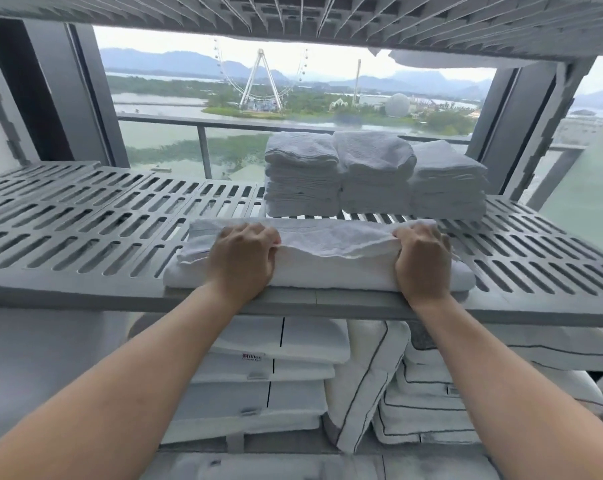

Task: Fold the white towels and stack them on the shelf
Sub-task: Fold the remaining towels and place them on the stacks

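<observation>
A long white towel point(331, 261) lies folded along the front edge of the grey slotted shelf point(85, 216). My left hand point(241, 258) grips its upper layer near the left end. Toward the right end, my right hand point(421, 261) pinches the same layer. The cloth between the two hands is lifted into a loose ridge. Behind it, at the shelf's back, stand three stacks of folded white towels point(373, 174) side by side.
Another slotted shelf point(293, 15) hangs close overhead. On the shelf below lie folded white linens point(276, 375) with dark piping. Dark window frames point(43, 91) and a balcony railing stand behind the rack.
</observation>
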A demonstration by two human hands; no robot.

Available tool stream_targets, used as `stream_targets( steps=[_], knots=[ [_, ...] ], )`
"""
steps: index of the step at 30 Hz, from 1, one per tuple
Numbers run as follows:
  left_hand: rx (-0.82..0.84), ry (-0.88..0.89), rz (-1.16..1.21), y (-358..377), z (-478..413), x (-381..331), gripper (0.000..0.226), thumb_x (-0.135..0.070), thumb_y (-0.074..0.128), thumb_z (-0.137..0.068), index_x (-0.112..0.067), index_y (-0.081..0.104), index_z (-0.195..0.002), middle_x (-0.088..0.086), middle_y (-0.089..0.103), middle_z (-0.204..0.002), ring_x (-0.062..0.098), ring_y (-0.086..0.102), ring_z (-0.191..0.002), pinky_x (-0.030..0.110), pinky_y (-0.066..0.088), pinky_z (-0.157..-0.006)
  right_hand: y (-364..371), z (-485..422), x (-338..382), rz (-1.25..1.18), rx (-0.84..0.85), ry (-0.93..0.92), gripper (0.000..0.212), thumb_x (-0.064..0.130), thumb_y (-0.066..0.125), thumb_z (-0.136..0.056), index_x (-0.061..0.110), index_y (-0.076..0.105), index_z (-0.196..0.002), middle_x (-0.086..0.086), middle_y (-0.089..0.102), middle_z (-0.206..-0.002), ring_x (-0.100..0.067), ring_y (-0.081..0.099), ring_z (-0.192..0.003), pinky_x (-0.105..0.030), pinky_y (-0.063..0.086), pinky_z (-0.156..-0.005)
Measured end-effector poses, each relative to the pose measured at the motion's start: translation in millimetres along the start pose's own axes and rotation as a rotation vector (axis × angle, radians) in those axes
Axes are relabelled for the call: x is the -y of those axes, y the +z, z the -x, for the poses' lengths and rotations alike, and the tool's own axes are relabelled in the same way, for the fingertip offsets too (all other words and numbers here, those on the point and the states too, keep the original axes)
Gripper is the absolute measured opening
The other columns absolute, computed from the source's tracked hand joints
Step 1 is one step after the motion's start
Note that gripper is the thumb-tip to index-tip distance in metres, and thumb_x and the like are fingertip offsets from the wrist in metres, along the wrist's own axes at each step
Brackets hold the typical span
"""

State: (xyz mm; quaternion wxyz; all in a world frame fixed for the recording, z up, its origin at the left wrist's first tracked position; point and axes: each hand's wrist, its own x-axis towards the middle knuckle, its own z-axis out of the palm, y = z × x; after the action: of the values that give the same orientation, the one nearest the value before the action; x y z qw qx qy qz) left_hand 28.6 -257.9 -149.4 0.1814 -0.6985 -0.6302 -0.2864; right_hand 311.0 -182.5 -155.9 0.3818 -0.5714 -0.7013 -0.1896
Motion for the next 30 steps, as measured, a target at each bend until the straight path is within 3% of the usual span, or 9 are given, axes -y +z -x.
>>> stream_targets(
  steps=[5, 10, 17, 20, 22, 25, 28, 30],
  knots=[
    [-0.085, -0.119, -0.016, 5.5, 11.5, -12.2, 0.014, -0.008, 0.059, -0.088, -0.008, 0.061, -0.102, 0.013, 0.069, -0.099, 0.036, 0.064, -0.091, 0.044, 0.047, -0.080, -6.4, 6.4, -13.2, -0.022, -0.048, -0.056, 0.025, -0.008, 0.057, -0.076, 0.009, 0.070, -0.090, -0.009, 0.060, -0.087, -0.032, 0.053, -0.091, -0.041, 0.034, -0.083],
    [0.007, -0.149, -0.008, 3.8, 17.9, -11.1, 0.014, -0.012, 0.058, -0.087, -0.009, 0.058, -0.101, 0.012, 0.065, -0.101, 0.034, 0.060, -0.096, 0.044, 0.046, -0.081, -9.7, 18.4, -23.1, 0.000, -0.038, -0.139, 0.017, -0.002, 0.057, -0.073, 0.009, 0.068, -0.080, -0.006, 0.060, -0.080, -0.031, 0.051, -0.090, -0.042, 0.037, -0.081],
    [0.084, -0.004, 0.023, -4.9, 18.8, -1.5, 0.014, -0.004, 0.055, -0.080, -0.014, 0.057, -0.089, 0.005, 0.061, -0.092, 0.029, 0.057, -0.092, 0.042, 0.047, -0.079, -16.9, 34.6, -29.8, -0.017, 0.008, -0.202, 0.022, 0.016, 0.045, -0.077, 0.016, 0.065, -0.069, 0.003, 0.060, -0.070, -0.024, 0.052, -0.077, -0.039, 0.035, -0.077],
    [0.129, 0.051, 0.066, -9.1, 21.2, 5.2, 0.014, -0.023, 0.048, -0.083, -0.017, 0.058, -0.091, -0.001, 0.059, -0.093, 0.020, 0.053, -0.094, 0.040, 0.046, -0.081, -23.5, 31.5, -26.7, -0.046, 0.011, -0.190, 0.031, 0.025, 0.039, -0.084, 0.019, 0.057, -0.060, 0.005, 0.056, -0.061, -0.021, 0.052, -0.065, -0.038, 0.034, -0.074],
    [0.120, 0.043, 0.108, -10.0, 20.2, 6.9, 0.027, -0.039, 0.041, -0.089, -0.019, 0.059, -0.089, -0.004, 0.060, -0.092, 0.016, 0.052, -0.092, 0.037, 0.045, -0.078, -27.5, 24.7, -19.7, -0.080, -0.001, -0.169, 0.037, 0.028, 0.040, -0.089, 0.019, 0.052, -0.056, 0.004, 0.055, -0.056, -0.023, 0.052, -0.058, -0.038, 0.036, -0.074],
    [0.118, 0.002, 0.156, -12.2, 16.4, 9.4, 0.022, -0.037, 0.049, -0.090, -0.021, 0.062, -0.087, -0.005, 0.063, -0.091, 0.019, 0.057, -0.093, 0.039, 0.050, -0.078, -26.8, 12.1, -8.8, -0.130, 0.058, -0.177, 0.032, 0.027, 0.051, -0.090, 0.018, 0.056, -0.060, 0.004, 0.057, -0.057, -0.021, 0.055, -0.058, -0.033, 0.039, -0.071],
    [0.146, 0.060, 0.127, -10.3, 19.3, 16.5, 0.014, -0.027, 0.066, -0.090, -0.020, 0.067, -0.102, -0.002, 0.067, -0.104, 0.021, 0.060, -0.105, 0.044, 0.052, -0.088, -20.6, 9.8, -9.5, -0.171, 0.146, -0.200, 0.020, 0.029, 0.059, -0.089, 0.018, 0.064, -0.074, 0.004, 0.062, -0.068, -0.019, 0.060, -0.069, -0.027, 0.040, -0.060],
    [0.143, 0.065, 0.125, -9.9, 21.9, 22.2, 0.018, -0.024, 0.068, -0.091, -0.018, 0.069, -0.108, -0.002, 0.068, -0.111, 0.021, 0.061, -0.108, 0.042, 0.052, -0.091, -15.1, 13.4, -15.2, -0.218, 0.239, -0.227, 0.021, 0.039, 0.061, -0.090, 0.019, 0.068, -0.086, 0.003, 0.065, -0.081, -0.017, 0.060, -0.082, -0.029, 0.046, -0.065]
  ],
)
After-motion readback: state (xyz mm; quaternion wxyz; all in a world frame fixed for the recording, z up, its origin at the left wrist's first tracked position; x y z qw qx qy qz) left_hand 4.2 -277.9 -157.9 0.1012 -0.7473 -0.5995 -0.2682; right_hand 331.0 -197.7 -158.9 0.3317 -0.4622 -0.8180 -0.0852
